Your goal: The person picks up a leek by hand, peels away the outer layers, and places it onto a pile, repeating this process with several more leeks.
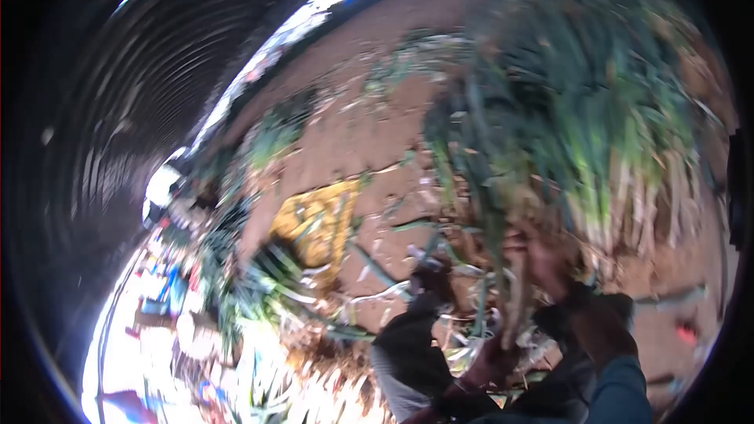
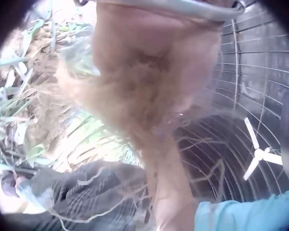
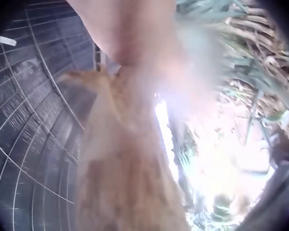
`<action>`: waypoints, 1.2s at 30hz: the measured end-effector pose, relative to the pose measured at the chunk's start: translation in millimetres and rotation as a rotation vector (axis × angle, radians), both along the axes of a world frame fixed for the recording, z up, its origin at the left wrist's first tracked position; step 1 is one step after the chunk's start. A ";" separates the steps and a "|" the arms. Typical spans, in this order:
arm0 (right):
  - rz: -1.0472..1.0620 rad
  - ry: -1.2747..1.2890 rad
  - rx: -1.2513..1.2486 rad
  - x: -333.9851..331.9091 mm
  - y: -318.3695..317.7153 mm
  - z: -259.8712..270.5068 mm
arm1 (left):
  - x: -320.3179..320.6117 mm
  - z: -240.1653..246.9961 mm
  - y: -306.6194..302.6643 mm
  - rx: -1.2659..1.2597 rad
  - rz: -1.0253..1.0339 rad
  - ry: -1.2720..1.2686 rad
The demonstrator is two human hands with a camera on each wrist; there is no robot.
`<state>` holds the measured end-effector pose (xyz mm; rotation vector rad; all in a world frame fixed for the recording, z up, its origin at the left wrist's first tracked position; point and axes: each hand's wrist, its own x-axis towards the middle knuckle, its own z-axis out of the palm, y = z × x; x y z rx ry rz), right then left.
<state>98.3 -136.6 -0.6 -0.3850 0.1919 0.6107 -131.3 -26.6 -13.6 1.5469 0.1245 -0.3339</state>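
Observation:
Long green onions [image 1: 514, 306] stand upright between my two hands, their dark leaves upward and their root ends low. My right hand [image 1: 540, 259] grips them at the upper stalk. Lower down, my left hand [image 1: 491, 363] holds them by the root end. In the left wrist view, a blurred mass of pale brown roots [image 2: 135, 96] hangs beneath the left hand [image 2: 156, 38]. Close under the right hand [image 3: 135, 33] in the right wrist view are a pale stalk and brown papery skin [image 3: 127, 168]. Blur hides the fingertips in both wrist views.
A large heap of green onions [image 1: 597, 110] lies at the right on the brown ground [image 1: 345, 126]. A yellow sheet [image 1: 314, 224] lies left of centre. More onions [image 1: 275, 283] and loose trimmings [image 1: 377, 267] lie around my legs. A dark ribbed cover [image 1: 118, 110] arches overhead.

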 end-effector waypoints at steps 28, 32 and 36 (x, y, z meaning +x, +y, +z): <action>-0.420 -0.614 -0.074 52.1 -67.3 12.8 | 21.7 -57.1 -45.2 0.208 0.171 -0.339; -0.516 -0.421 -0.357 19.3 -44.3 45.9 | 54.4 -26.4 -43.4 0.221 0.078 -0.191; -0.544 -0.605 -1.179 26.1 -52.2 -40.5 | 82.6 -4.4 -32.8 0.481 0.213 -0.367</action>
